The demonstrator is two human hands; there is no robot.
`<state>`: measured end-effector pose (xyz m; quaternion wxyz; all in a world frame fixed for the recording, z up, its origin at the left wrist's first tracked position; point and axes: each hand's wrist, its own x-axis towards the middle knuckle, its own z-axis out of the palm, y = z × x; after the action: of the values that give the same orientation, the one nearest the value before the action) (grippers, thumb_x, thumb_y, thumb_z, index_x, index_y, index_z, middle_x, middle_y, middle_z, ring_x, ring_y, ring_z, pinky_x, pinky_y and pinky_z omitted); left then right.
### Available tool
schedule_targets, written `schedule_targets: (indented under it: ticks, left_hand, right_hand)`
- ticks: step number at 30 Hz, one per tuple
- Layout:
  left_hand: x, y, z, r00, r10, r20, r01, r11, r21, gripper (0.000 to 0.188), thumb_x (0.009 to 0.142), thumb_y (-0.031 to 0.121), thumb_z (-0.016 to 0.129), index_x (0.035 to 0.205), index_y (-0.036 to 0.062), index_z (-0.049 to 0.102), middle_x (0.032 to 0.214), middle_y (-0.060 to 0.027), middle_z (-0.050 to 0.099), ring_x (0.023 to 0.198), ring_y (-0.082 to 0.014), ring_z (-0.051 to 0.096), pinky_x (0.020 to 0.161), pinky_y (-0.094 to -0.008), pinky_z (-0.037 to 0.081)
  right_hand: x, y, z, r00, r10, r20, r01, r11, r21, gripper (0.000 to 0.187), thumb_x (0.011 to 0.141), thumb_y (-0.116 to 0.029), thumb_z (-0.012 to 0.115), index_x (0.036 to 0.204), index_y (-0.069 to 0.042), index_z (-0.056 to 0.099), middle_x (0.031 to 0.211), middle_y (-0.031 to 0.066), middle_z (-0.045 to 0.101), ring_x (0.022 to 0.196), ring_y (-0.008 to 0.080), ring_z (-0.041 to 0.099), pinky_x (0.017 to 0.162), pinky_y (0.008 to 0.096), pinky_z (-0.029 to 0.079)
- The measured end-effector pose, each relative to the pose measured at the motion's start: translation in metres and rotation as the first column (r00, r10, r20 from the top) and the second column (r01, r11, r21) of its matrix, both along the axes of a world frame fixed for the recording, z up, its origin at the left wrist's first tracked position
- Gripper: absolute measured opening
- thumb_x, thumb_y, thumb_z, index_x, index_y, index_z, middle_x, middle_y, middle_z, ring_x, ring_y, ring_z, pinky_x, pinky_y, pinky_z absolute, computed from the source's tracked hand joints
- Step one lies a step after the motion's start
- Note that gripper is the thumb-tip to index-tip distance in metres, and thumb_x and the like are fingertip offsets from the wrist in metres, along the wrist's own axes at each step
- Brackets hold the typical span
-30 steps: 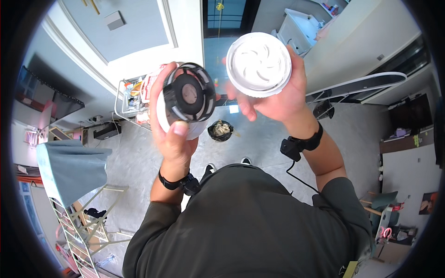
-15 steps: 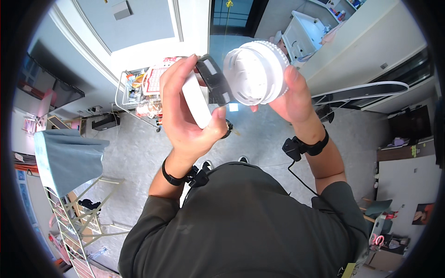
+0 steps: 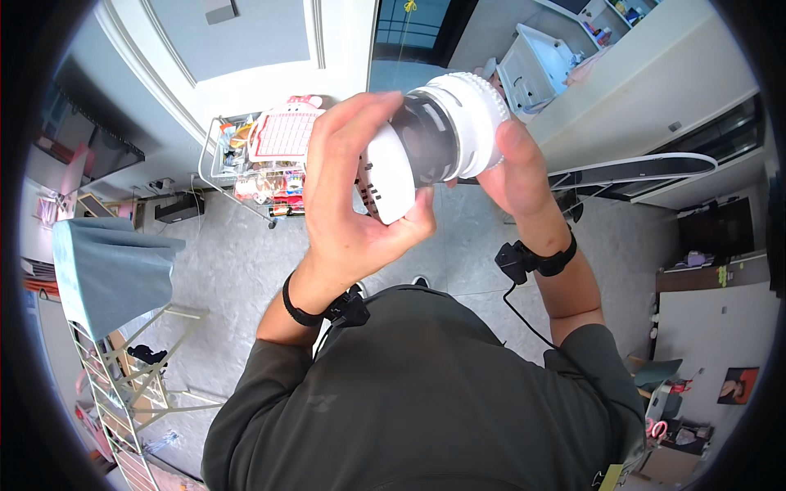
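Raised in front of me, my left hand (image 3: 344, 188) is closed round a white disc-shaped base (image 3: 391, 182) with a slotted side. A dark, translucent cylinder (image 3: 427, 139) extends from that base. My right hand (image 3: 522, 176) grips a white round cover (image 3: 475, 123) with a ridged rim, thumb on its side. The cover's open end meets the free end of the cylinder, and both pieces lie in one tilted line. How deep the cylinder sits inside is hidden. Black straps with small dark modules circle both my wrists.
A wire cart (image 3: 214, 168) with packets and a pink-framed board (image 3: 285, 135) stands ahead left. On my left is a drying rack (image 3: 135, 385) draped with a blue cloth (image 3: 115, 278). An ironing board (image 3: 647, 168) and a white washbasin (image 3: 536, 69) are at the right.
The dark cylinder, tilted and apart from the cover before, is now lined up and against its opening. My left hand has moved right and turned; my right hand stays nearly in place.
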<state>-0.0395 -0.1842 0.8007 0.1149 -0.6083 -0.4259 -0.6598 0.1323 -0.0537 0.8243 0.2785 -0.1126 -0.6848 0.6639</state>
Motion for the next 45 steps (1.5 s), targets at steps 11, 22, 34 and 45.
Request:
schedule_targets:
  ticks: [11, 22, 34, 45]
  left_hand:
    - [0.001, 0.001, -0.003, 1.0, -0.023, 0.02, 0.024, 0.998, -0.049, 0.072, 0.068, 0.013, 0.082, 0.135, 0.0, 0.06, 0.129, -0.0191, 0.061, 0.115, -0.0338, 0.061, 0.097, -0.0422, 0.051]
    - [0.005, -0.003, 0.002, 0.998, -0.022, 0.06, 0.025, 0.998, -0.05, 0.074, 0.066, 0.015, 0.085, 0.134, -0.0004, 0.061, 0.125, -0.0182, 0.061, 0.112, -0.0324, 0.061, 0.095, -0.0411, 0.052]
    - [0.015, -0.007, 0.015, 1.0, 0.009, -0.018, -0.01, 0.999, -0.049, 0.075, 0.07, 0.016, 0.083, 0.137, -0.0041, 0.057, 0.131, -0.0177, 0.055, 0.12, -0.0297, 0.055, 0.102, -0.0407, 0.047]
    - [0.019, -0.01, 0.016, 0.997, 0.066, 0.045, -0.064, 0.997, -0.052, 0.073, 0.068, 0.016, 0.084, 0.134, -0.0046, 0.059, 0.126, -0.0181, 0.057, 0.118, -0.0315, 0.056, 0.102, -0.0414, 0.046]
  right_hand:
    - [0.001, -0.01, 0.001, 0.994, 0.016, -0.107, -0.016, 1.0, 0.001, 0.072, 0.1, -0.047, 0.065, 0.15, 0.0, 0.044, 0.122, 0.008, 0.065, 0.099, 0.0129, 0.067, 0.07, 0.027, 0.057]
    - [0.0, -0.009, -0.005, 0.988, 0.053, -0.144, -0.061, 0.997, -0.05, 0.073, 0.103, -0.054, 0.056, 0.152, -0.002, 0.043, 0.126, 0.0089, 0.065, 0.103, 0.0162, 0.067, 0.071, 0.0321, 0.057]
    - [0.0, -0.006, -0.008, 0.969, 0.091, -0.231, -0.141, 0.968, -0.209, 0.08, 0.104, -0.063, 0.04, 0.155, -0.001, 0.042, 0.153, 0.018, 0.053, 0.142, 0.031, 0.051, 0.117, 0.0479, 0.042]
    - [-0.003, -0.009, -0.01, 0.973, 0.091, -0.211, -0.141, 0.962, -0.233, 0.08, 0.105, -0.063, 0.038, 0.155, -0.001, 0.042, 0.152, 0.0174, 0.054, 0.141, 0.0303, 0.052, 0.117, 0.0477, 0.042]
